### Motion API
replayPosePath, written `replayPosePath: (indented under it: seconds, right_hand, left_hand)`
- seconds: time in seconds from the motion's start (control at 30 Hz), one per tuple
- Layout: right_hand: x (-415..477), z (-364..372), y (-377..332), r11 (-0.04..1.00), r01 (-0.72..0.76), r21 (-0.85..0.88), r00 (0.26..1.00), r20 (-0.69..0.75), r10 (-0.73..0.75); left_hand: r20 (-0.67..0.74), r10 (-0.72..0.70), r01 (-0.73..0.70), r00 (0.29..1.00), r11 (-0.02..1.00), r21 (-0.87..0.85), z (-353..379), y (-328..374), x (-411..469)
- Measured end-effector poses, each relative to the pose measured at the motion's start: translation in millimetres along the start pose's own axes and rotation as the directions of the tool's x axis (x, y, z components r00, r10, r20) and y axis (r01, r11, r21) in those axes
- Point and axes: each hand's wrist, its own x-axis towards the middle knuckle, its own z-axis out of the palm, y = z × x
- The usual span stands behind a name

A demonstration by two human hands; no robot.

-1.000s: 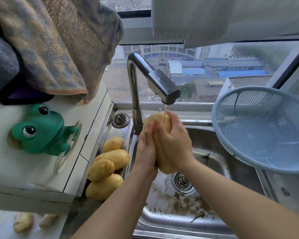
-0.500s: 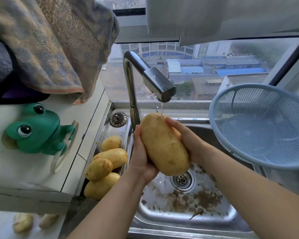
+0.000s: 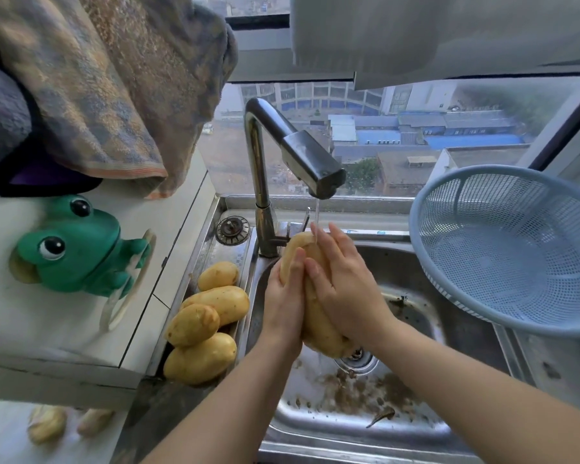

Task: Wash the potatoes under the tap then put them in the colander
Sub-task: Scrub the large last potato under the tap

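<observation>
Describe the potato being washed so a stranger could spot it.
Find the steel sink under the window; its tap runs a stream. Beneath it, the left hand grips and the right hand presses one long potato. The four other potatoes lie untouched left of the basin.

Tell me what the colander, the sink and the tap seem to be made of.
The pale blue round mesh colander looks like matte moulded plastic: one even colour, fine grid of holes. The silver rectangular sink seems stainless steel: dull grey sheen with soft reflections. The angular silver tap is likely polished, perhaps chromed, metal: sharp mirror-like highlights.
</observation>
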Motion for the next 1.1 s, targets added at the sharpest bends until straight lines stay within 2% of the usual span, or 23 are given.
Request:
replayPosePath:
  seconds: [0.1, 0.2, 0.23, 0.27, 0.3, 0.33, 0.43, 0.5, 0.57, 0.6, 0.67, 0.7, 0.77, 0.8, 0.83, 0.93, 1.03, 1.1]
  right_hand:
    - [16, -8, -7, 1.0, -0.013, 0.012, 0.997, 0.075, 0.013]
    - [50, -11, -2, 0.97, -0.207, 0.127, 0.962, 0.205, 0.178]
    - [59, -14, -1, 0.922, -0.329, 0.203, 0.926, 0.259, 0.273]
    - [63, -16, 2, 0.831, -0.47, 0.297, 0.869, 0.32, 0.377]
    - [63, -16, 4, 0.733, -0.55, 0.4, 0.83, 0.362, 0.425]
    - [58, -15, 2, 0.682, -0.544, 0.488, 0.838, 0.358, 0.412]
    - [30, -8, 2, 0.724, -0.354, 0.591, 0.935, 0.23, 0.27]
    - [14, -6, -6, 0.829, -0.263, 0.493, 0.962, 0.201, 0.185]
    - [11, -4, -6, 0.949, -0.195, 0.248, 0.97, 0.193, 0.149]
    - [15, -6, -6, 0.968, -0.187, 0.166, 0.967, 0.207, 0.152]
    - [29, -11, -10, 0.964, -0.211, 0.163, 0.954, 0.249, 0.166]
    - [36, -15, -10, 0.937, -0.252, 0.243, 0.946, 0.267, 0.185]
    - [46, -22, -5, 0.792, -0.388, 0.471, 0.911, 0.323, 0.255]
    - [46, -22, -4, 0.723, -0.417, 0.551, 0.903, 0.342, 0.26]
    - [44, -22, -4, 0.706, -0.387, 0.594, 0.917, 0.329, 0.226]
    - [30, -11, 2, 0.773, -0.246, 0.585, 0.966, 0.213, 0.146]
    - [9, -3, 6, 0.818, -0.201, 0.539, 0.969, 0.232, 0.085]
    - [9, -5, 6, 0.82, -0.23, 0.525, 0.957, 0.275, 0.093]
  left_hand:
    - [-0.022, -0.005, 0.004, 1.0, 1.0, -0.03, 2, 0, 6]
    - [0.007, -0.037, 0.037, 0.999, 0.996, -0.077, 1, 3, 8]
    - [0.043, -0.046, 0.05, 0.998, 0.994, -0.095, 1, 4, 8]
    - [0.078, -0.059, 0.068, 0.995, 0.99, -0.123, 1, 3, 6]
    - [0.106, -0.081, 0.098, 0.991, 0.981, -0.167, 2, 3, 5]
    - [0.114, -0.114, 0.137, 0.987, 0.966, -0.221, 1, 2, 5]
    - [0.13, -0.255, 0.284, 0.958, 0.901, -0.329, 0, 9, 2]
    - [0.123, -0.318, 0.341, 0.94, 0.878, -0.336, -3, 9, 5]
    - [0.103, -0.329, 0.345, 0.939, 0.892, -0.292, -4, 9, 5]
    - [0.093, -0.323, 0.336, 0.942, 0.902, -0.269, -3, 9, 5]
    - [0.098, -0.299, 0.314, 0.949, 0.91, -0.272, -1, 10, 3]
    - [0.123, -0.277, 0.301, 0.953, 0.912, -0.279, 1, 11, 3]
    - [0.182, -0.24, 0.285, 0.954, 0.915, -0.287, 3, 16, 2]
    - [0.2, -0.234, 0.285, 0.952, 0.913, -0.29, 3, 18, 2]
    - [0.209, -0.234, 0.289, 0.95, 0.912, -0.292, 2, 19, 3]
    - [0.212, -0.256, 0.315, 0.943, 0.892, -0.324, -2, 21, 5]
    - [0.191, -0.317, 0.367, 0.929, 0.859, -0.358, -6, 17, 8]
    - [0.18, -0.34, 0.383, 0.923, 0.86, -0.338, -6, 16, 10]
